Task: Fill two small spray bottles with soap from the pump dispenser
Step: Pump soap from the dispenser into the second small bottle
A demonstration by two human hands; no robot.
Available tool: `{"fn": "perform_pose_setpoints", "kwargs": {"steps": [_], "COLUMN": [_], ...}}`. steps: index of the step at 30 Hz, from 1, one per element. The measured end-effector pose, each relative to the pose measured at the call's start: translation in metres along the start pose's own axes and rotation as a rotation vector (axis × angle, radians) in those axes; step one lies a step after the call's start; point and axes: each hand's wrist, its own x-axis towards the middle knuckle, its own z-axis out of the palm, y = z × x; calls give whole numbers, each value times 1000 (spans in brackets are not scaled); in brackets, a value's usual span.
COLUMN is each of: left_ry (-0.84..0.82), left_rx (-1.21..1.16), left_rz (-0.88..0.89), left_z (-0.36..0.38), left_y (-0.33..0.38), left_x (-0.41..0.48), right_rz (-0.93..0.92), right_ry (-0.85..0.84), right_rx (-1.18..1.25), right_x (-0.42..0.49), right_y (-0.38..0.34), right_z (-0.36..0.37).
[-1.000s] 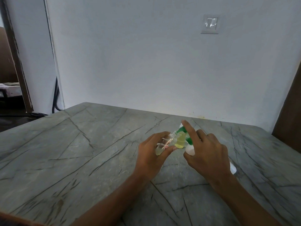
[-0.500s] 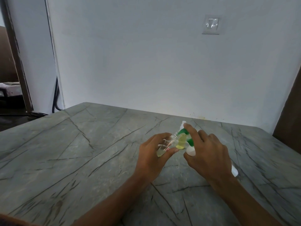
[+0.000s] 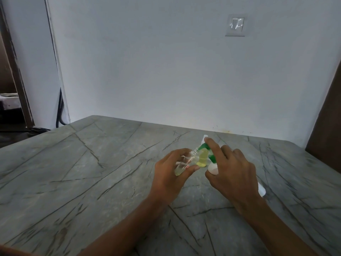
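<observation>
A person's two bare forearms reach over a grey, dark-veined stone counter (image 3: 92,172) set against a plain white wall (image 3: 147,61); the hands meet near the counter's far middle.

The left hand (image 3: 169,178) grips a small clear bottle (image 3: 191,157), its fingers (image 3: 181,152) curled over the top and the thumb pressing from below; the bottle is held above the counter, tilted, with its open neck pointing up and right toward the dispenser; a little pale yellow soap (image 3: 178,171) sits at its lower end.

The right hand (image 3: 236,174) is wrapped round the white dispenser (image 3: 213,169), with the index finger stretched forward onto the green pump (image 3: 204,146); the white body shows on both sides of the hand, mostly hidden by it; the bottle's neck lies just beside the pump's nozzle; whether they touch, I cannot tell.

Between the hands is a small yellow shape (image 3: 202,159); I cannot tell what it is.

A switch (image 3: 235,25) is on the wall at upper right; a dark doorway (image 3: 11,89) and a black cable (image 3: 60,111) are at far left.
</observation>
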Motion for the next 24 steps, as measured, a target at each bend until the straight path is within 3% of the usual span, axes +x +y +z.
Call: {"fn": "perform_pose_setpoints", "kwargs": {"steps": [24], "left_ry": [-15], "left_rx": [78], "left_rz": [10], "left_z": [0], "left_y": [1], "left_x": [-2], "right_rz": [-9], "right_ry": [-52], "right_rx": [-41], "right_x": [0], "right_y": [-3], "right_z": [-1]}}
